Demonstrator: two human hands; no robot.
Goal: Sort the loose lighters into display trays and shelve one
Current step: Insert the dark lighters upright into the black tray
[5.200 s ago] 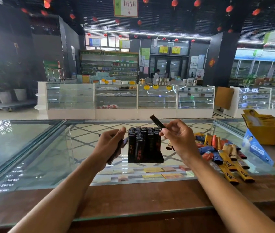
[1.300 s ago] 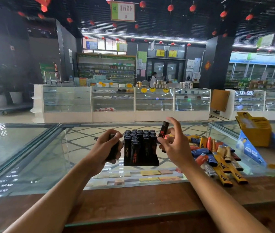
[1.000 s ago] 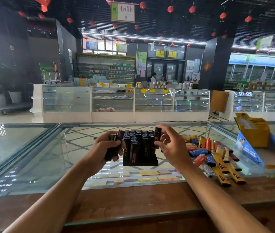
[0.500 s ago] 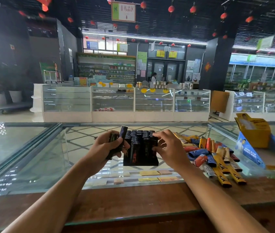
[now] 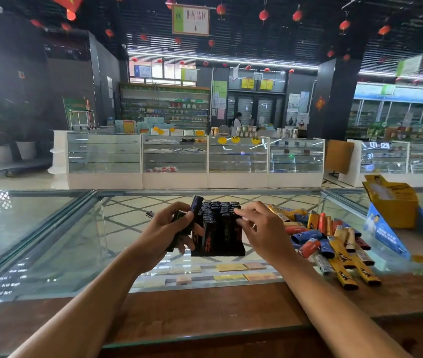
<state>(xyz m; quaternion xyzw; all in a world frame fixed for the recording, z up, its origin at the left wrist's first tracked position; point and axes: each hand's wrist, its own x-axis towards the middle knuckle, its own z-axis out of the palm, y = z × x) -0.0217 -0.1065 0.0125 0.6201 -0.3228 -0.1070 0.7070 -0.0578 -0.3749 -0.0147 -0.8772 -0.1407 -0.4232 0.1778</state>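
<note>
The step in hand is filling the display tray [image 5: 218,250], which stands on the glass desk [image 5: 76,241] between the two hands. The left hand [image 5: 164,236] grips a small bundle of black lighters [image 5: 196,204] in curled fingers, just left of the tray. The right hand [image 5: 264,228] seems to hold nothing, its bent fingers [image 5: 241,218] resting on the caps at the tray's right side. To do it well, pass over one lighter at a time, turn it upright — cap up, long axis vertical like those seated — and press it straight down into a free slot. The held bundle leans, tops tilted up and away; the loose lighters [image 5: 341,257] lie flat to the right.
</note>
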